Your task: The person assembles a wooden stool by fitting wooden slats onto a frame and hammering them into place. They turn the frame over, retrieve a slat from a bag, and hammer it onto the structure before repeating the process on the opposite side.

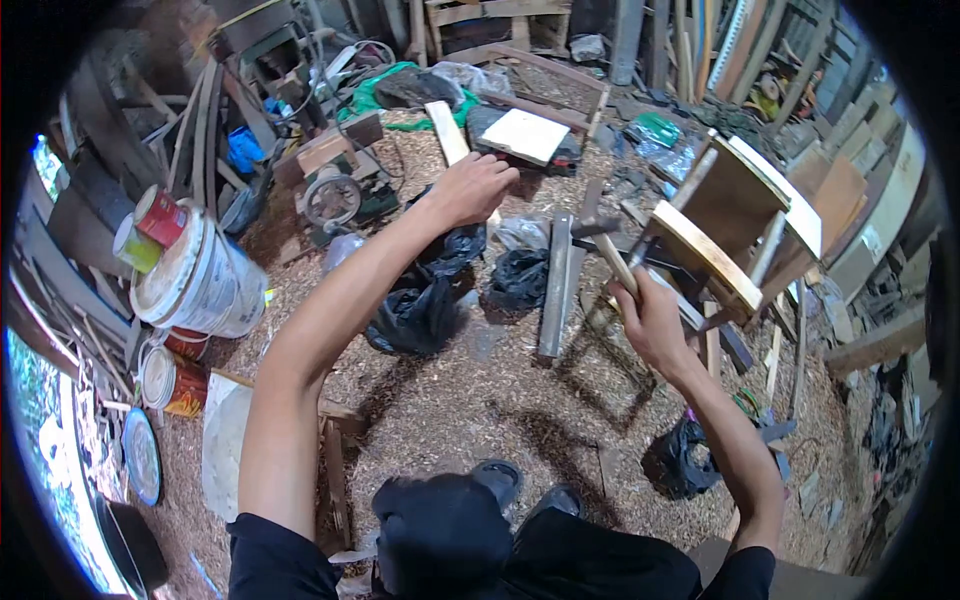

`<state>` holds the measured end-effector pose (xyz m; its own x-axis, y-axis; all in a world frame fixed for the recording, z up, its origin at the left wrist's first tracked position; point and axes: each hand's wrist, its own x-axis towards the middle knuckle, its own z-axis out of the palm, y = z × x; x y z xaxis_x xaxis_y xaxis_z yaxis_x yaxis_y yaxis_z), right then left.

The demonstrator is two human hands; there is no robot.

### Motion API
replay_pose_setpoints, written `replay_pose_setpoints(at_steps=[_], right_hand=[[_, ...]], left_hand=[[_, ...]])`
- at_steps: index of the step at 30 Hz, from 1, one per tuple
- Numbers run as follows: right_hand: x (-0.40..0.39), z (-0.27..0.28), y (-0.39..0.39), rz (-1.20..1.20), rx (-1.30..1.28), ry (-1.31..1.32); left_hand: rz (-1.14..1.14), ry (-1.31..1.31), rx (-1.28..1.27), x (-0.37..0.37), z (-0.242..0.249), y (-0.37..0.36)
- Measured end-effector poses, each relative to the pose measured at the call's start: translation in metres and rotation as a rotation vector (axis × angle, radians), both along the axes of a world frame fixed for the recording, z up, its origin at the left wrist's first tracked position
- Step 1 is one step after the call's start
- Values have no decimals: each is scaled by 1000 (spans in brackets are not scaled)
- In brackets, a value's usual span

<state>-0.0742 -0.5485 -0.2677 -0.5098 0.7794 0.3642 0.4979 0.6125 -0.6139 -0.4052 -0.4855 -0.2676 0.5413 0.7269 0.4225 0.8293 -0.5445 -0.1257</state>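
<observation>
My right hand [652, 318] is wrapped round the wooden handle of a hammer [616, 262], its dark head raised toward the upper left. Just beyond the hammer is a wooden frame with a curved pale rail [708, 252], tilted on the floor. Stretched far forward, my left hand [478, 190] has its fingers curled and pressed together; I cannot tell what is in them. A pale wooden strip [446, 130] runs behind that hand, with its lower end showing below it. Close to the fingertips is a flat white board [525, 135] on a dark block.
Wood shavings [450, 420] cover the floor. Black plastic bags [412, 312] and a long squared bar [555, 290] lie ahead. A large white bucket [205, 275] with cans on its lid stands left, near a machine with a handwheel [331, 200]. Timber leans along the walls.
</observation>
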Motion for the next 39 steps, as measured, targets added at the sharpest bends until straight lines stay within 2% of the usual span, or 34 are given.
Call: replay_pose_setpoints(at_steps=[2,4,6,10,11,13,14,16,17,23,25,28,36,39], right_hand=[[-40,-14,24,9,-69,-64],[-84,-22,37,101,-149,83],[-126,-35,51,74,-236,28],[-200,-83,75,192,-318,118],[-215,-95,79,220,-296,134],[-242,-115,85,272,-320,146],[-252,-126,86,283,-328,143],[-270,-151,94,262,-381,121],[-277,-165,99,285,-388,134],[-300,-228,114,176,-439,52],[-300,-231,113,169,-387,-14],[-301,-230,112,120,-388,-89],[-292,-237,113,77,-391,-116],[-289,-234,110,74,-390,-132]], left_hand=[[176,-40,-83,-26,-19,-7],[229,-51,-105,-50,-40,-14],[397,-215,-307,-66,-63,-30],[506,-296,-520,-98,-123,-46],[523,-299,-527,-101,-135,-48],[370,-509,-428,-107,-155,-50],[383,-513,-433,-110,-167,-47],[546,-597,-476,-116,-189,-36],[605,-500,-517,-116,-191,-34],[654,-420,-457,-133,-249,-28],[676,-378,-394,-129,-256,-25],[697,-268,-454,-120,-250,-21],[672,-310,-339,-106,-253,-20],[676,-231,-326,-104,-253,-22]])
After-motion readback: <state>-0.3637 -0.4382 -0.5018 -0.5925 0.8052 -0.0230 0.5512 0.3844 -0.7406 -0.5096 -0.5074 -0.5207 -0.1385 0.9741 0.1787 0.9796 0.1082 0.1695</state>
